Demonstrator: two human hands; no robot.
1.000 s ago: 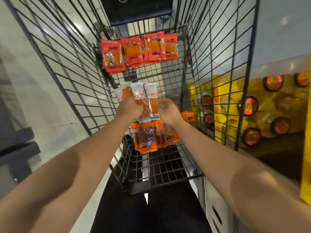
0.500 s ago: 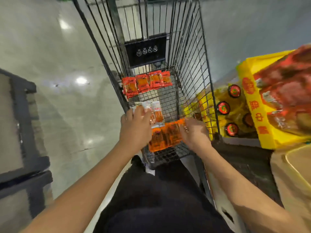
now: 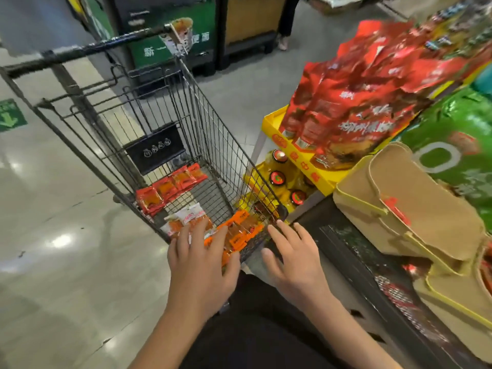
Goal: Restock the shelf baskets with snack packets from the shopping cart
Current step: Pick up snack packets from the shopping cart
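A black wire shopping cart (image 3: 213,134) stands in front of me. On its floor lie a row of red snack packets (image 3: 170,186), some white-topped packets (image 3: 189,217) and a bunch of orange packets (image 3: 239,230). My left hand (image 3: 202,267) hovers over the cart's near end with straight fingers that reach onto the white-topped and orange packets. My right hand (image 3: 295,262) is spread beside the cart's near right corner and holds nothing. What lies under the left palm is hidden.
To the right, a yellow tray (image 3: 306,166) holds red bags (image 3: 359,102), with red-capped yellow bottles (image 3: 278,178) below. Tan fabric baskets (image 3: 415,209) and green bags (image 3: 452,145) sit on the dark shelf (image 3: 359,262). A person's legs (image 3: 286,20) show far back.
My view has risen and pulled back from the cart. Both hands have drawn back from inside the cart toward its near end, and their fingers have straightened off the packets.
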